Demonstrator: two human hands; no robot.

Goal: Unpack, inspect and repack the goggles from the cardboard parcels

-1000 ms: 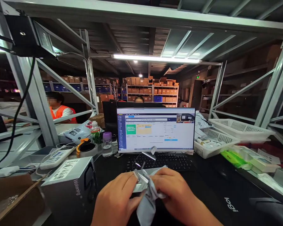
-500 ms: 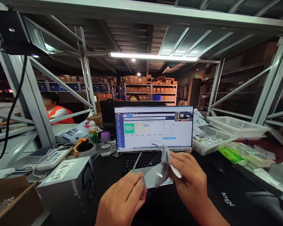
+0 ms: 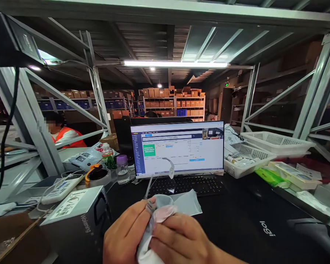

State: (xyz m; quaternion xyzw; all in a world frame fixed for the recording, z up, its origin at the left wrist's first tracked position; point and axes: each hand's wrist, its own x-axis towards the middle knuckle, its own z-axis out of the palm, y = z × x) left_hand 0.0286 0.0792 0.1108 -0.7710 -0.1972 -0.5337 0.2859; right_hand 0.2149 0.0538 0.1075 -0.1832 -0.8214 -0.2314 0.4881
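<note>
My left hand is closed around a pair of thin-framed glasses, low in the middle. One grey temple arm sticks up past its fingers; the other, with a curved tip, rises in front of the monitor. A pale grey-white cloth is bunched between both hands. My right hand has its fingers pressed on this cloth, against the left hand. Cloth and fingers hide most of the lenses. Just beyond the hands lies a translucent plastic sleeve in front of the keyboard.
A lit monitor stands behind the keyboard. At left are a grey "Wakening" box, an open carton, a tape roll and a purple-capped bottle. White baskets and a scanner are at right.
My right hand has come left and down with the cloth, meeting my left hand. The cloth now covers part of the glasses. The view has turned slightly to the right.
</note>
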